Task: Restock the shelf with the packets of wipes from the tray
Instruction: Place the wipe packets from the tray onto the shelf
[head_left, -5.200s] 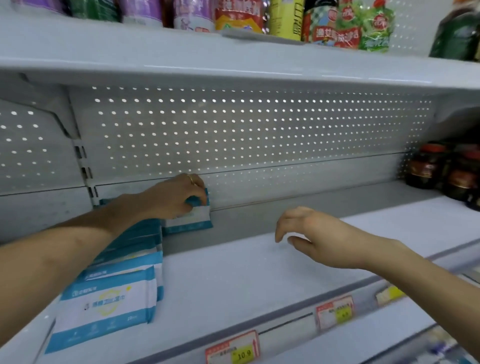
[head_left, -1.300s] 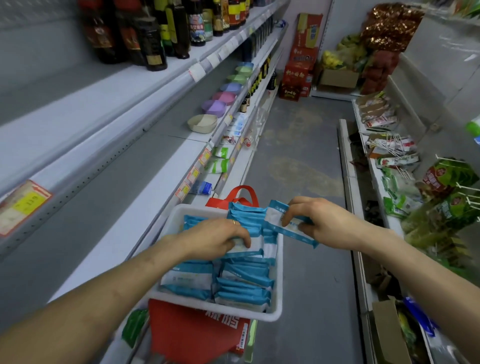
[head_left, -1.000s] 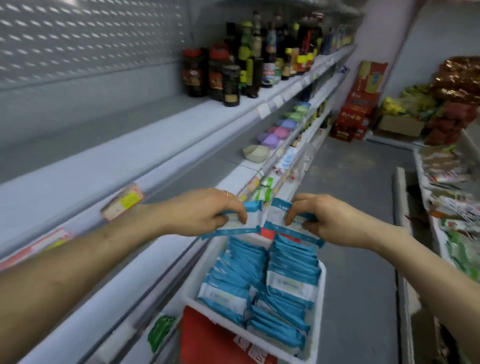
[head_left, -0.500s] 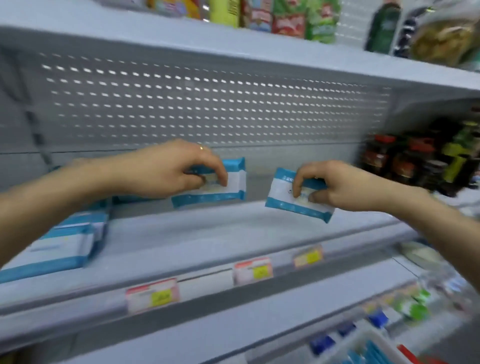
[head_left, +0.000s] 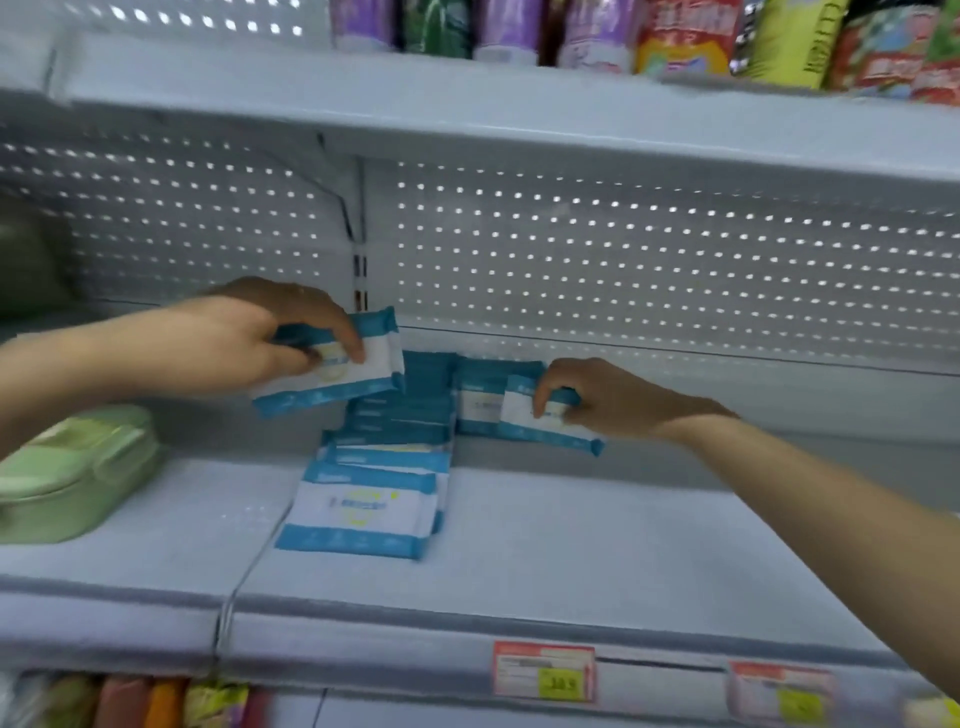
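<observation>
A row of wipes packets (head_left: 374, 499) lies on the shelf (head_left: 571, 545). Above the row's back end, the left hand (head_left: 249, 338) pinches one packet (head_left: 353, 374). Just right of the row, the right hand (head_left: 597, 400) grips another packet (head_left: 540, 421). Neither is placed yet.

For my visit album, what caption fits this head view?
Restocking: the left hand grips one wipes packet, the right hand a second packet, by the stocked row on the shelf.

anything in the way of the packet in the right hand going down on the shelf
Nothing visible: the shelf under the packet in the right hand is bare, with the stocked row off to its left.
</observation>
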